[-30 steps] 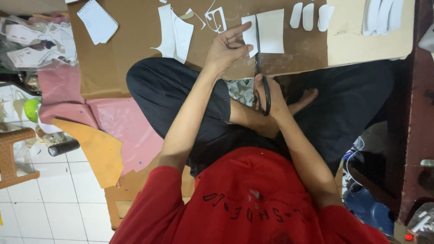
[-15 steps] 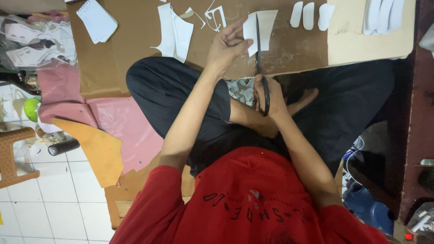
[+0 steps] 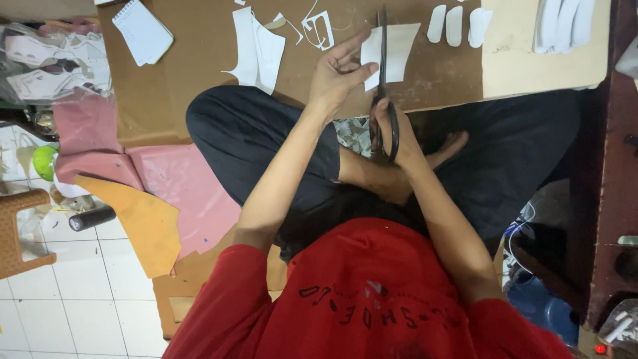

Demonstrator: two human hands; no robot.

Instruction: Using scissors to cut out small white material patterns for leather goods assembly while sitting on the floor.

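Two hands (image 3: 362, 86), steel scissors (image 3: 384, 86), white sheet (image 3: 399, 50)

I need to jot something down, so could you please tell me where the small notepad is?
In the head view, the white spiral notepad lies at the upper left on the brown cardboard sheet, left of the cut white pieces and well left of the left hand.

The paper piece (image 3: 397, 52) is white. The scissors (image 3: 384, 100) are black. The board (image 3: 199, 60) is brown. The shirt (image 3: 372, 299) is red, the trousers (image 3: 252, 139) black, and the sheets (image 3: 179, 193) pink.
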